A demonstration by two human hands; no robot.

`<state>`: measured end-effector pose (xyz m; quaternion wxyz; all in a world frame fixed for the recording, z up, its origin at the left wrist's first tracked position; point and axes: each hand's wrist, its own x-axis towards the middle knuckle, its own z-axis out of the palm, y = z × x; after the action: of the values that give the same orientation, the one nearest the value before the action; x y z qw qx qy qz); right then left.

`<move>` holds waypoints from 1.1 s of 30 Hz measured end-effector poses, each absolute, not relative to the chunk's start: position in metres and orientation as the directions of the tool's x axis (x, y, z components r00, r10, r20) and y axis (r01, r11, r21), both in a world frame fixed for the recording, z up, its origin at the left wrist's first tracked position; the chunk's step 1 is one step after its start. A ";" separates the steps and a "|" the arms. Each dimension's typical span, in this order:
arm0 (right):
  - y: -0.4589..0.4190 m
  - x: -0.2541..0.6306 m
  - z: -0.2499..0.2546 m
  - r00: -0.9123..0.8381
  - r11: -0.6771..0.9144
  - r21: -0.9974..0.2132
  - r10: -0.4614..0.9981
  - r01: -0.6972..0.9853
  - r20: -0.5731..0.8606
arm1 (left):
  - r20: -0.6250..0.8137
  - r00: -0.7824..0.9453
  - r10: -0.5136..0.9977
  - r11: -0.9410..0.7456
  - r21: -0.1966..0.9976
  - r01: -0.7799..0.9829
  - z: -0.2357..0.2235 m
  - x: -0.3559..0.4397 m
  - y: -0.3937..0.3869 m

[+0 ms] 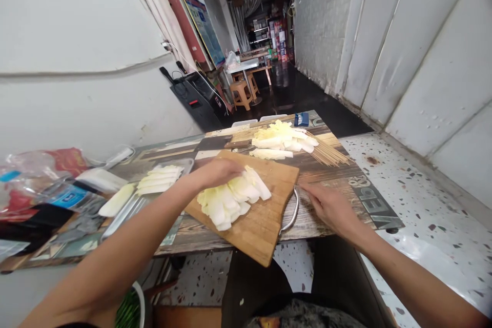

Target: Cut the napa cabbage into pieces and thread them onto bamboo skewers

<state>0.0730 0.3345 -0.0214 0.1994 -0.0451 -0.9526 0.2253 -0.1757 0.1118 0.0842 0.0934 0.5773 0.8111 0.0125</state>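
A wooden cutting board (277,174) lies tilted at the table's front edge, one corner jutting past it. Pale strips of cut cabbage (226,200) are spread on the board. My left hand (221,171) is bent over the far side of these strips, touching them; its fingertips are hidden. Beside the board's curved metal handle (295,212) is my right hand (328,205), fingers stretched toward the board's right corner and nothing visible in its grasp. Behind the board lie a knife with a wooden handle (237,144) and a heap of cabbage pieces (282,136).
Thin wooden skewers (330,152) lie right of the heap, near a small blue box (302,119). On the left, a tray (187,166) holds cabbage slices, with a metal tray (119,220) and plastic bags (42,177) beyond. Green vegetables (128,310) fill a container below.
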 end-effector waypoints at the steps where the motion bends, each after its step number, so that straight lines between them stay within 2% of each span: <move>1: 0.333 0.076 -0.019 -0.895 0.886 -0.463 0.182 -0.031 0.407 | -0.097 -0.325 0.941 0.336 0.137 0.932 0.095 -0.174 0.112; 4: 0.325 0.086 0.002 -0.794 0.858 -0.488 0.181 -0.161 0.580 | 0.103 -0.383 0.918 0.349 0.247 0.904 0.132 -0.155 0.108; 6: 0.317 0.096 0.024 -0.711 0.844 -0.474 0.173 -0.249 0.681 | 0.203 -0.464 0.862 0.337 0.455 0.824 0.150 -0.129 0.101; 7: 0.313 0.102 0.035 -0.678 0.842 -0.457 0.158 -0.287 0.718 | 0.202 -0.511 0.835 0.303 0.607 0.735 0.154 -0.112 0.096; 9: 0.304 0.116 0.053 -0.659 0.846 -0.414 0.102 -0.337 0.745 | 0.093 -0.578 0.811 0.189 0.892 0.410 0.151 -0.077 0.087; 10: 0.301 0.123 0.060 -0.669 0.850 -0.391 0.064 -0.352 0.741 | 0.028 -0.586 0.810 0.114 0.972 0.204 0.145 -0.061 0.083; 11: 0.298 0.129 0.064 -0.690 0.854 -0.373 0.023 -0.362 0.723 | -0.052 -0.589 0.806 0.066 0.998 0.003 0.136 -0.045 0.081; 13: 0.293 0.140 0.068 -0.740 0.857 -0.360 -0.037 -0.370 0.672 | -0.177 -0.592 0.786 -0.014 0.953 -0.304 0.114 -0.021 0.078; 16: 0.288 0.148 0.065 -0.769 0.864 -0.352 -0.060 -0.359 0.637 | -0.246 -0.658 0.711 -0.165 0.852 -0.497 0.083 -0.001 0.079; 19: 0.286 0.152 0.059 -0.769 0.909 -0.276 -0.073 -0.314 0.635 | -0.292 -0.708 0.643 -0.277 0.773 -0.571 0.064 0.007 0.080; 23: 0.285 0.156 0.052 -0.805 0.945 -0.163 -0.141 -0.282 0.576 | -0.359 -0.704 0.613 -0.321 0.701 -0.637 0.055 0.013 0.077; 28: 0.286 0.159 0.051 -0.823 0.938 -0.190 -0.143 -0.290 0.549 | -0.369 -0.691 0.622 -0.319 0.686 -0.654 0.053 0.015 0.074; 33: 0.289 0.159 0.053 -0.814 0.958 -0.104 -0.167 -0.268 0.556 | -0.295 -0.664 0.687 -0.272 0.744 -0.611 0.053 0.014 0.076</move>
<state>0.1589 0.2890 0.0530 0.2827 0.1147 -0.9481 0.0893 0.0135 0.0756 0.0531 0.4074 0.0426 0.4451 0.7963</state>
